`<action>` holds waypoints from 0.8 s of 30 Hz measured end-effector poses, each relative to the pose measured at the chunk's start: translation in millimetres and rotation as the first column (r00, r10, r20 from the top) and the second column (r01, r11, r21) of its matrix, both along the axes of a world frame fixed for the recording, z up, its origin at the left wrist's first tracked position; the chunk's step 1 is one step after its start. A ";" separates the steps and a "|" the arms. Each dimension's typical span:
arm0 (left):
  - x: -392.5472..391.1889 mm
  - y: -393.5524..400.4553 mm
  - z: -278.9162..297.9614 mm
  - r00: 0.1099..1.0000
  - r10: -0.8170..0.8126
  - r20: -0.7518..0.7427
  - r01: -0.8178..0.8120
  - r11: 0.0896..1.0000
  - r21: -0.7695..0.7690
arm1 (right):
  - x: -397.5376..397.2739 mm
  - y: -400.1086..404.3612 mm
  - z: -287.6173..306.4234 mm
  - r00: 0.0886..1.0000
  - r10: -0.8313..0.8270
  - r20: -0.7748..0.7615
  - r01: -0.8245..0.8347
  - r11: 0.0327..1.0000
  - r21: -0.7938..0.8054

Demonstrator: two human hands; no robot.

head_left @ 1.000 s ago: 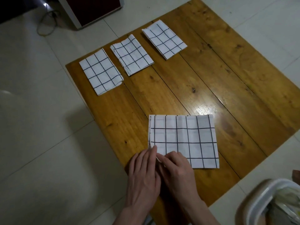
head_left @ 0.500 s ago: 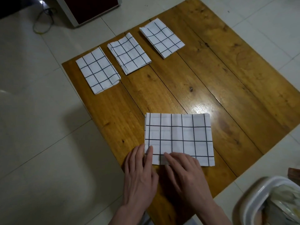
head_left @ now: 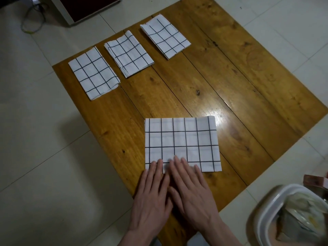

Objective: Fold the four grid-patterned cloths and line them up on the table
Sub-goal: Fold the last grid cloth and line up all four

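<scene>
Three folded white cloths with black grid lines lie in a row along the far left side of the wooden table [head_left: 239, 71]: the left cloth [head_left: 94, 73], the middle cloth [head_left: 128, 53] and the right cloth [head_left: 165, 39]. A fourth, wider grid cloth [head_left: 182, 139] lies flat near the table's front edge. My left hand [head_left: 152, 197] and my right hand [head_left: 190, 192] lie side by side, fingers straight, with their fingertips resting on this cloth's near edge. Neither hand grips anything.
Pale floor tiles surround the low table. A white-rimmed container [head_left: 291, 217] with contents sits on the floor at the lower right. A dark cabinet [head_left: 88, 8] and a cable [head_left: 33, 16] are beyond the table's far left corner.
Both hands have flattened out and slid slightly right along the near edge of the front cloth, fingers straightening from a pinching pose. The cloth now lies flat.
</scene>
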State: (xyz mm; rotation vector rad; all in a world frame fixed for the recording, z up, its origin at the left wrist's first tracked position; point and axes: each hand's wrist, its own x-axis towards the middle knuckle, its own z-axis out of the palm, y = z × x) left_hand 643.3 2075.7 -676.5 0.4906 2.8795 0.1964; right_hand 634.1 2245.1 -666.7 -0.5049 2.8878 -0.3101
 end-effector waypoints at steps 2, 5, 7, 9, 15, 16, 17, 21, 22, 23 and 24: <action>-0.2 1.4 -0.7 1.000 -0.001 0.009 0.001 1.000 0.000 | 3.2 -4.1 -0.6 0.997 0.073 0.025 -0.073 0.997 -0.002; 0.0 -0.2 -1.2 1.000 -0.006 0.010 0.006 1.000 0.005 | 5.0 -3.8 -2.3 0.994 0.065 0.084 -0.064 0.998 -0.018; -1.2 -3.3 -1.0 1.000 -0.024 0.001 0.024 1.000 -0.002 | 5.0 0.5 -1.6 0.993 0.059 0.101 -0.055 0.998 -0.040; -2.5 -6.2 -0.7 0.999 -0.046 0.004 0.046 0.999 -0.007 | 5.7 8.3 -0.6 0.994 0.038 0.106 -0.034 0.999 -0.043; -2.3 -8.1 -1.1 0.998 -0.057 0.027 0.056 0.998 0.017 | 12.9 46.1 0.6 0.993 -0.054 0.102 0.051 0.998 0.027; -2.5 -8.6 -1.2 0.998 -0.060 0.026 0.059 0.998 0.018 | 13.8 54.5 1.1 0.990 -0.094 0.105 0.090 0.995 0.042; -2.6 -9.2 -1.1 0.998 -0.063 0.027 0.063 0.998 0.018 | 14.6 62.9 1.6 0.985 -0.135 0.109 0.130 0.990 0.055; -3.1 -9.4 -1.5 0.997 -0.077 0.032 0.077 0.997 -0.004 | 17.2 84.5 0.1 0.975 -0.186 0.118 0.178 0.981 0.076; -3.0 -8.7 -1.2 0.996 -0.079 0.033 0.079 0.997 -0.007 | 17.0 85.5 -0.6 0.976 -0.181 0.119 0.174 0.982 0.069; -3.0 -7.8 -1.0 0.996 -0.079 0.031 0.079 0.997 -0.008 | 16.5 85.1 -0.8 0.977 -0.177 0.118 0.172 0.984 0.056; -2.7 -6.8 -0.7 0.997 -0.075 0.031 0.076 0.997 -0.008 | 15.9 84.7 -0.7 0.978 -0.173 0.116 0.169 0.985 0.042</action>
